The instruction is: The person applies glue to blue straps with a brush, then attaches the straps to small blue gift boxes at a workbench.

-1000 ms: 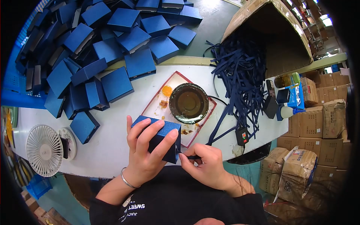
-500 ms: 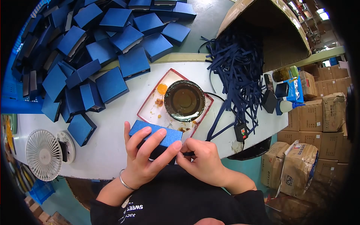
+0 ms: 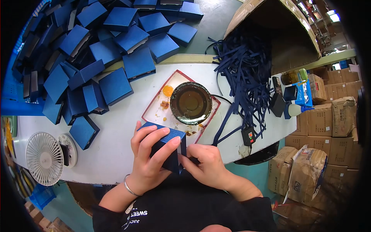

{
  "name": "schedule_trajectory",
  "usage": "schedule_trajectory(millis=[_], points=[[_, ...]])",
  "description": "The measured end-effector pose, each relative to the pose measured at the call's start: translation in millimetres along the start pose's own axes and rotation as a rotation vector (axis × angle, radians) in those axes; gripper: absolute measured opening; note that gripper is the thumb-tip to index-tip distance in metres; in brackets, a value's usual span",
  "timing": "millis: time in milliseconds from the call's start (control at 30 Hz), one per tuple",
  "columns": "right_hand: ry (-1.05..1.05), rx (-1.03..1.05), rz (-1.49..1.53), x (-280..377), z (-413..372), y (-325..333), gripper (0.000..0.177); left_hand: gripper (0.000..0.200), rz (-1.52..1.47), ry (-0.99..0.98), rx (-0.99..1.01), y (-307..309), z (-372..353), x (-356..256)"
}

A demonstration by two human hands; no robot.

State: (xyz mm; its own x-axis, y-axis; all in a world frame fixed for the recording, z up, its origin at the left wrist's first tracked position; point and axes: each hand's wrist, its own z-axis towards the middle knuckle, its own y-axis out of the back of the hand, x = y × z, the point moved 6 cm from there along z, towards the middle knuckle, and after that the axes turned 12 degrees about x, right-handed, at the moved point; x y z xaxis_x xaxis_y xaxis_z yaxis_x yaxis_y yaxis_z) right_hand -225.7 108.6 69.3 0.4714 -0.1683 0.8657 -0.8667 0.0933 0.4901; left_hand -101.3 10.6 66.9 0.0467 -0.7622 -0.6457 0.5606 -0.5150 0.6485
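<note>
Box (image 3: 158, 147), blue, sits tilted in the grasp of the left hand (image 3: 148, 163), right hand (image 3: 206, 160) curled against its right side, whether that hand pinches anything indiscernible, round pot (image 3: 191, 103) just beyond the grip.

PASSAGE: tabletop (image 3: 98, 158) between desk fan (image 3: 45, 158) and left hand (image 3: 152, 154) | OBSTRUCTIONS: pot (image 3: 191, 103) ahead; blue-box pile (image 3: 105, 52), left; ribbon heap (image 3: 245, 67), right

A white, round-grilled plastic fan (image 3: 45, 158) sits toward the left of the white tabletop (image 3: 102, 164). At the right, a blue-tipped white plastic bottle (image 3: 294, 110) lies near a green-capped transparent bottle (image 3: 290, 78); brown cardboard cartons (image 3: 319, 120) stand stacked beyond.
</note>
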Motion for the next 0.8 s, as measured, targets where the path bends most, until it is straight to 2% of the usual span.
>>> schedule_trajectory(millis=[100,133,233,267,367,500,567,633,800], points=[[0.016,0.001,0.016,-2,0,-1,0.020,0.074,-0.046,-0.002,-0.001,2,1,1],[-0.028,0.023,-0.013,-7,0,-2,0.021,0.075,-0.019,-0.010,0.004,2,1,2],[-0.154,0.089,0.165,-20,-2,-6,0.022,0.080,-0.020,0.016,0.024,2,2,6],[-0.163,0.119,0.170,-17,-3,-2,0.028,0.080,-0.051,0.043,0.025,1,3,7],[-0.146,0.102,0.185,-19,-8,8,0.029,0.081,-0.059,0.060,0.021,1,2,10],[-0.284,0.128,0.162,-33,-31,37,0.025,0.081,-0.023,0.086,0.021,4,-1,14],[-0.274,0.096,0.045,-46,-51,61,0.020,0.081,0.012,0.091,0.015,3,-4,21],[-0.350,-0.027,0.113,-61,-76,82,0.012,0.084,0.035,0.104,0.004,2,-8,26],[-0.279,-0.281,0.484,-85,-107,103,0.011,0.088,0.031,0.123,-0.001,-5,-15,28]])
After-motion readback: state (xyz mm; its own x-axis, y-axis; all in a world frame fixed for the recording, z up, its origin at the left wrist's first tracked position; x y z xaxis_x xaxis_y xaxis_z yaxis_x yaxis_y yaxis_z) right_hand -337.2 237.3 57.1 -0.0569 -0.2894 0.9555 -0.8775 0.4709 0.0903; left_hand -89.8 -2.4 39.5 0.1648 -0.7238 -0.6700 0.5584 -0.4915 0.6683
